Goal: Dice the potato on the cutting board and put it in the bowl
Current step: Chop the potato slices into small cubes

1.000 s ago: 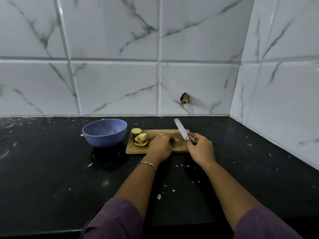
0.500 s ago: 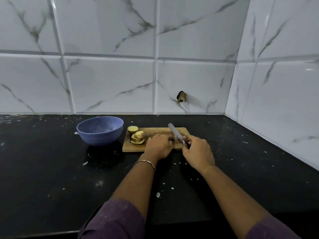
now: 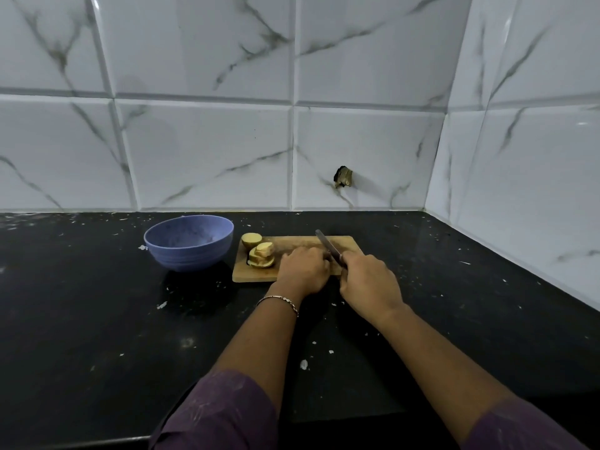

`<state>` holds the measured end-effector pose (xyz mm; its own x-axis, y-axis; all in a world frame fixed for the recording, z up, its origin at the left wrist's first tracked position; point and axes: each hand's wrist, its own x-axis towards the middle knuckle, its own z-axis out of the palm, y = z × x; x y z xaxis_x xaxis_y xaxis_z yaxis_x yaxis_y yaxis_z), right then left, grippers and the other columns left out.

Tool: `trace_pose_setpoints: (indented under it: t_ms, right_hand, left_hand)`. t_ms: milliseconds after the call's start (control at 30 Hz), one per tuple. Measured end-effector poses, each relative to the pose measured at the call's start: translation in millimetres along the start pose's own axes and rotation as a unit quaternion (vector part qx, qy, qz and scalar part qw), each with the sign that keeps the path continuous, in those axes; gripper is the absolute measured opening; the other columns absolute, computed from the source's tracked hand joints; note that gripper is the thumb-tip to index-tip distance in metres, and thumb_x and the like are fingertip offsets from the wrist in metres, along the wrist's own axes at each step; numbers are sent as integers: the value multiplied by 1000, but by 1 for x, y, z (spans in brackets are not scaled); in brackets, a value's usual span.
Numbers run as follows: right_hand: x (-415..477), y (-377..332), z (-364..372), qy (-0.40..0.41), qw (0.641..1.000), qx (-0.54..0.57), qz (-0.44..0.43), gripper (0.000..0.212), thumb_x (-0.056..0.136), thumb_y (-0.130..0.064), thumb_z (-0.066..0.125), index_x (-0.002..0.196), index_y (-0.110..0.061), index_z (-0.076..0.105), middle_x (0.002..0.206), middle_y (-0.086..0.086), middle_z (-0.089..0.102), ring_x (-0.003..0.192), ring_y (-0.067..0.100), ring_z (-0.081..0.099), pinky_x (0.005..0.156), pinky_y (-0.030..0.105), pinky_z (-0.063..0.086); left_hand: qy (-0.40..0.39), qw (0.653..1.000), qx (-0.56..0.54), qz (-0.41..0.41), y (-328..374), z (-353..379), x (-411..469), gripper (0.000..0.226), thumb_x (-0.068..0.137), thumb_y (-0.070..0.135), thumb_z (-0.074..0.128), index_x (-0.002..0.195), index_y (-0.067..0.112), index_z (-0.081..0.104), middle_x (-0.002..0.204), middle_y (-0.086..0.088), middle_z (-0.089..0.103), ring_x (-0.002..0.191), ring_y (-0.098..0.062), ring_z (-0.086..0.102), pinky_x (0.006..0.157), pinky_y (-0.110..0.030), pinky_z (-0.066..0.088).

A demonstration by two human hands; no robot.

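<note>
On cutting board, right hand gripping knife, left hand curled (hold hidden), potato slices beside.

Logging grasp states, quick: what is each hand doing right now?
Left hand: curled over the board, anything under it hidden; cannot tell.
Right hand: holding the knife.
</note>
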<state>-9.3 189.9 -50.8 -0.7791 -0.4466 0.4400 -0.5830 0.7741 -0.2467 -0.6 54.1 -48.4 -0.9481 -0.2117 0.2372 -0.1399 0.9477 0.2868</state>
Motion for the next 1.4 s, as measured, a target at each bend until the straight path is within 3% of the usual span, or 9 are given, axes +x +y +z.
trace_pose_setpoints:
  t_ms: [467, 700, 800, 933, 1033, 1200, 1400]
  right_hand:
    - [6, 1, -4, -34, 999, 18, 1, 14, 93, -13, 58, 107, -17, 60, 94, 2, 65, 87, 23, 64, 78, 42, 57]
    - [5, -12, 3, -10, 991, -103, -83, 20, 101, -9, 47, 115, -16, 59, 103, 0, 67, 90, 16, 64, 73, 28, 51]
    - [4, -11, 6, 7, 990, -103, -96, 22, 101, -9, 47, 118, -17, 58, 103, -1, 65, 90, 15, 63, 73, 28, 51]
    - [4, 0, 0, 21, 996, -59, -56, 21, 98, -14, 47, 113, -23, 57, 96, -2, 65, 84, 20, 64, 72, 34, 52]
    - [11, 9, -7, 61, 998, 0, -7, 15, 99, -21, 48, 111, -25, 56, 88, -2, 64, 80, 23, 63, 64, 31, 42]
    - [33, 23, -16, 62, 997, 35, 12, 11, 99, -26, 52, 108, -23, 59, 93, 5, 69, 87, 31, 66, 67, 35, 46]
    - [37, 38, -3, 66, 995, 62, 33, 13, 99, -27, 53, 110, -24, 60, 92, 2, 69, 84, 27, 65, 64, 31, 41]
  left_hand:
    - [-23, 1000, -3, -10, 2, -1, 3, 37, 99, 29, 39, 126, 23, 63, 130, -6, 61, 121, -26, 54, 104, -45, 40]
    - [-5, 1000, -12, -9, 3, -2, -1, 30, 99, 30, 42, 108, 19, 69, 119, -8, 67, 112, -29, 59, 96, -40, 44]
    - [15, 1000, -11, -8, 0, -1, -2, 26, 98, 27, 46, 103, 18, 70, 111, -8, 69, 105, -28, 62, 91, -40, 48]
    - [37, 999, -4, -7, 0, 2, 0, 25, 95, 23, 48, 100, 13, 71, 106, -10, 69, 99, -29, 63, 85, -39, 50]
    - [54, 998, 16, -23, -2, 1, 1, 26, 96, 26, 49, 102, 11, 69, 108, -11, 68, 100, -28, 63, 87, -39, 52]
    - [77, 997, 4, -1, 0, 1, 6, 26, 95, 28, 51, 110, 14, 67, 112, -9, 68, 104, -27, 61, 92, -40, 50]
    - [74, 996, 55, 19, 1, 2, 11, 27, 99, 33, 46, 113, 21, 66, 111, -4, 67, 103, -23, 60, 89, -37, 45]
